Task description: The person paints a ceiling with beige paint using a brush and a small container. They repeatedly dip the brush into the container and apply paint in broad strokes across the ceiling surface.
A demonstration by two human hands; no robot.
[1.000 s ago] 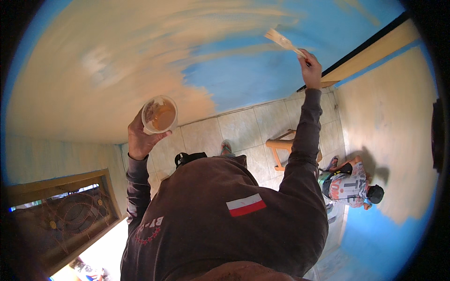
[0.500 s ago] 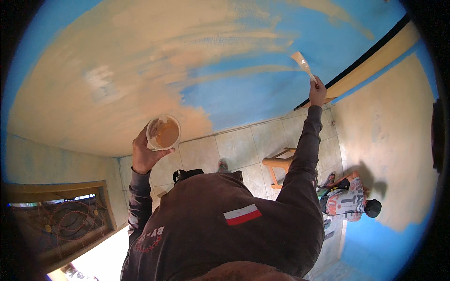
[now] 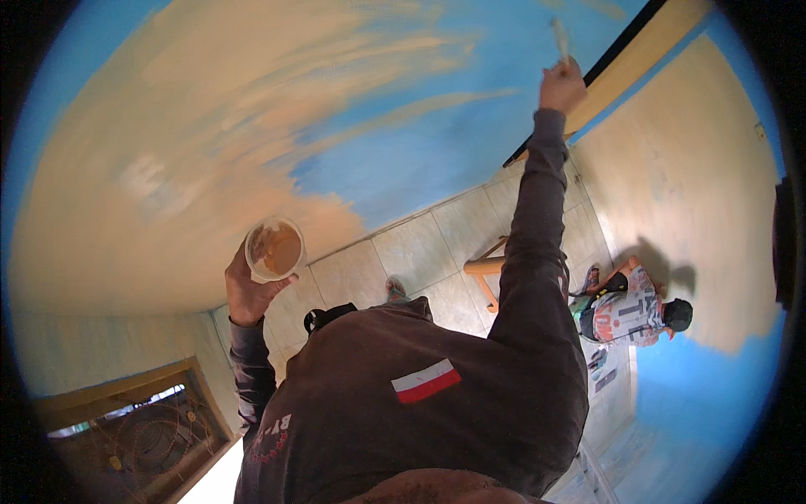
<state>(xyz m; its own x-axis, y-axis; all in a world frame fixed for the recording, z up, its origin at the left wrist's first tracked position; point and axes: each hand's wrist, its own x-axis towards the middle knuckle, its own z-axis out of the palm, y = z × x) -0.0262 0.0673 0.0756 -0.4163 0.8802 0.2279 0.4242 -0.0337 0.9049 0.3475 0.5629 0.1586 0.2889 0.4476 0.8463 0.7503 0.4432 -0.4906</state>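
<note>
1. Two hands in view, both occupied.
2. Left hand (image 3: pixel 249 290): half-open curl around a clear plastic tub (image 3: pixel 277 275). Palm at the tub's lower left, thumb along its lower right; fingertips on the far side hidden.
3. Tub: held off the floor, in front of the tan part of the wall (image 3: pixel 210 109), mouth facing the camera. Orange-tan paint (image 3: pixel 285 247) inside, smears up the inner side.
4. Right hand (image 3: pixel 562 86): closed on the handle of a paintbrush (image 3: pixel 560 39), arm stretched out far. Individual fingers too blurred to separate.
5. Brush: bristle end points up and slightly left, over blue wall, near the black edge strip (image 3: pixel 600 63). Bristle contact with wall: cannot tell.
6. Hands well apart; tub lower left of brush.
7. Nearby: wooden stool (image 3: pixel 484 267) left of the right forearm, partly hidden; co-worker (image 3: pixel 625 311) by the right-hand wall (image 3: pixel 680 202).
</note>
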